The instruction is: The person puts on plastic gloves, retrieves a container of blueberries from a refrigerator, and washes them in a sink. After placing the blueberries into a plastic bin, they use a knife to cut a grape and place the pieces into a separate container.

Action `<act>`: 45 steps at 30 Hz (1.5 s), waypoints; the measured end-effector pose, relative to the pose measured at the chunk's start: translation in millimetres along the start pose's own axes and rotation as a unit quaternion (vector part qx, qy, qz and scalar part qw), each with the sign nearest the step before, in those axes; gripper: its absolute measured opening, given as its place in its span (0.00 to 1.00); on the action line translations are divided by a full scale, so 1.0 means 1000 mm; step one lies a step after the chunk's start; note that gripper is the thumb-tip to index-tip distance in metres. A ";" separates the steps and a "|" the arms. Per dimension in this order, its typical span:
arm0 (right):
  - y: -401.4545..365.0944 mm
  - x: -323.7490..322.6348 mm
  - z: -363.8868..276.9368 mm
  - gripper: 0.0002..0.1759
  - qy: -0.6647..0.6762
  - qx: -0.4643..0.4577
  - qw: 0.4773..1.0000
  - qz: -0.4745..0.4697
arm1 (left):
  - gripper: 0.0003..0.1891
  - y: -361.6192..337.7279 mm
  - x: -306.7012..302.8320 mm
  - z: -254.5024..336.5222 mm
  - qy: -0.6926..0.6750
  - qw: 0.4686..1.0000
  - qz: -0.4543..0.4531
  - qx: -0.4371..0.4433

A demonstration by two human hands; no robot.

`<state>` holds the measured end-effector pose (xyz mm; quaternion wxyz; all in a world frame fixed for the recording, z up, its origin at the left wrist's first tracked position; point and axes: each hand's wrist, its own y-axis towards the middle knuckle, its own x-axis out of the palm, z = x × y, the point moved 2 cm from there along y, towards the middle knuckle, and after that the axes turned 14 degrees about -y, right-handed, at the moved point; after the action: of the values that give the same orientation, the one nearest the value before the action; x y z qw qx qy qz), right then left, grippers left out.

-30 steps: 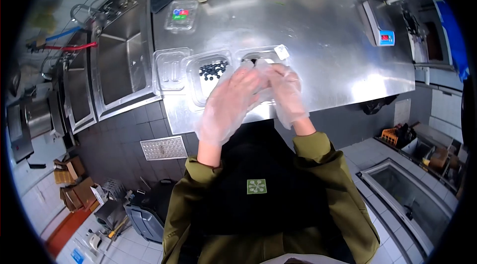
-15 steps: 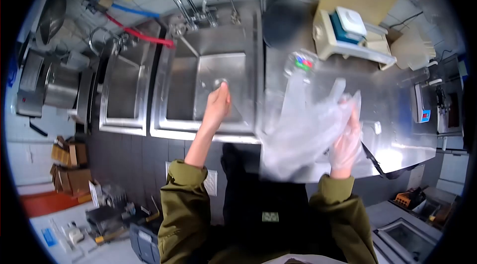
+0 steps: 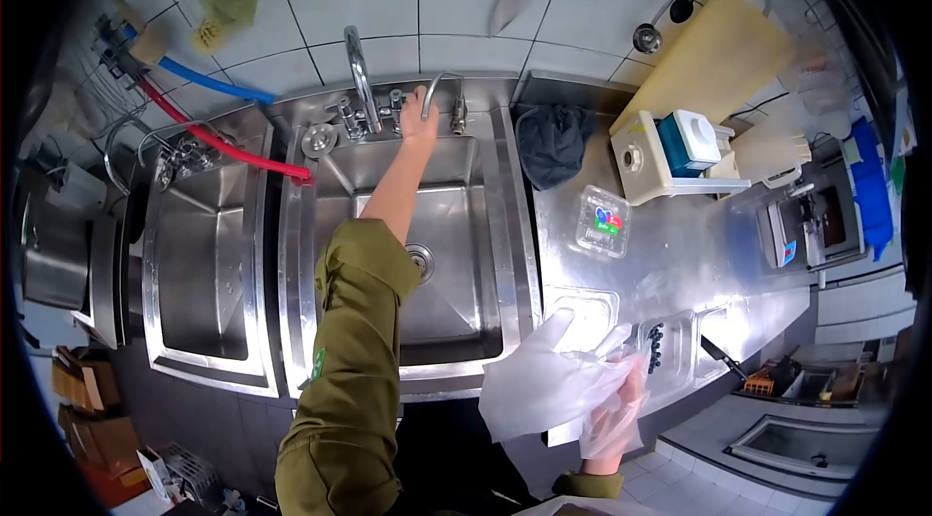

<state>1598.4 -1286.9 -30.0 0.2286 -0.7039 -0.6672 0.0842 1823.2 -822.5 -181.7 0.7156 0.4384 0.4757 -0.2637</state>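
My left hand is bare and stretches over the sink to the wall side. Its fingers are closed at the right handle of the faucet, which they mostly hide. In my right hand, which wears a clear plastic glove, is a thin translucent plastic glove, hanging loose to the left over the counter's front edge. Beyond it on the counter lie a clear plastic box with a colourful label and a clear tray. Another clear container holds dark round berries.
A dark cloth lies right of the sink, near a cream-coloured appliance. A black-handled knife rests by the counter's front edge. Red hose runs over the second sink. A scale stands far right.
My left hand has moved from above the sink drain up to the faucet. My right hand and the loose glove have come lower and nearer to me, uncovering containers. The view has tilted up.
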 end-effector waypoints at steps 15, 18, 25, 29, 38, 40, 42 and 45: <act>0.035 0.052 -0.006 0.23 0.031 0.018 0.996 -0.077 | 0.10 0.000 0.015 -0.013 0.072 0.991 -0.002 0.114; 0.038 0.062 -0.016 0.22 0.038 0.009 0.997 -0.059 | 0.09 -0.001 0.010 -0.015 -0.012 0.997 -0.011 0.074; 0.047 0.070 -0.009 0.21 0.056 0.052 0.991 -0.109 | 0.07 -0.114 -0.029 0.013 -0.436 0.887 0.140 0.052; 0.046 0.073 -0.008 0.19 0.046 0.041 0.985 -0.159 | 0.17 -0.204 0.011 -0.062 -0.666 0.500 0.053 -0.551; 0.038 0.076 -0.009 0.18 -0.018 0.036 0.982 -0.184 | 0.20 -0.170 -0.021 -0.088 -0.409 0.869 0.047 -0.275; 0.037 0.073 -0.009 0.18 -0.012 0.047 0.987 -0.153 | 0.24 -0.184 -0.092 -0.080 -0.334 0.898 0.013 -0.285; 0.043 0.067 -0.011 0.20 -0.074 -0.059 0.974 -0.207 | 0.31 -0.191 -0.137 -0.087 -0.123 0.947 -0.124 -0.270; 0.038 0.067 -0.022 0.20 0.004 0.045 0.982 -0.182 | 0.12 -0.183 -0.218 -0.088 -0.301 0.931 -0.081 -0.188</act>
<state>1648.0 -1225.6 -14.7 0.2743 -0.5600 -0.7788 0.0686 1549.5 -841.5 -66.5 0.8708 0.1561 0.3122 -0.3463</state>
